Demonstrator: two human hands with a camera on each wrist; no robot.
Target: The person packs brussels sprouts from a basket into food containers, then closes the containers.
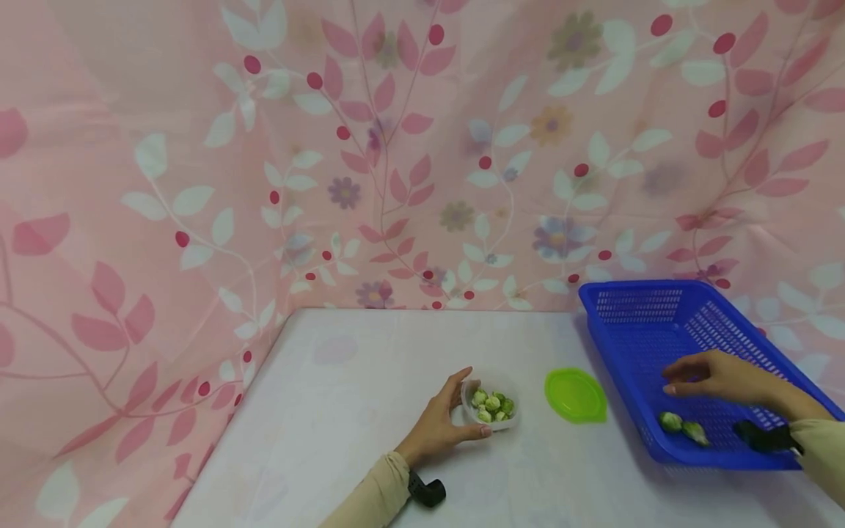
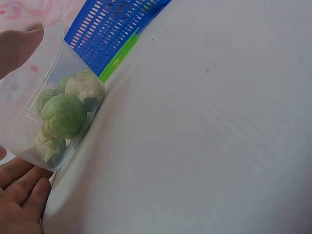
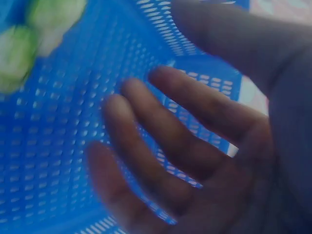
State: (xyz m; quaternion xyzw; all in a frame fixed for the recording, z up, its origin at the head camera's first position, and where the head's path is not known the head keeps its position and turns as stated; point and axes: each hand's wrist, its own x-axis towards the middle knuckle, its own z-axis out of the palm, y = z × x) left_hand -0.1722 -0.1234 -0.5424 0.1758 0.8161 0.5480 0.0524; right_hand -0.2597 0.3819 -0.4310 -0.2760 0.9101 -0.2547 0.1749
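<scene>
A clear plastic container [image 1: 511, 424] with several Brussels sprouts [image 1: 492, 402] in it stands on the white table. My left hand [image 1: 441, 425] holds it from the left, thumb along the near side and fingers round the far side. Up close in the left wrist view, the sprouts [image 2: 64, 116] show through the container's wall. My right hand [image 1: 729, 380] hovers inside the blue basket [image 1: 617, 374] with loosely bent fingers and nothing in them. Below it, two Brussels sprouts [image 1: 671, 422] lie on the basket's floor; the right wrist view shows them blurred at its upper left.
A bright green lid [image 1: 576, 396] lies on the table [image 1: 370, 389] between the container and the basket. The basket's raised rim stands at the right side. Pink floral cloth [image 1: 422, 161] hangs behind the table and along its left.
</scene>
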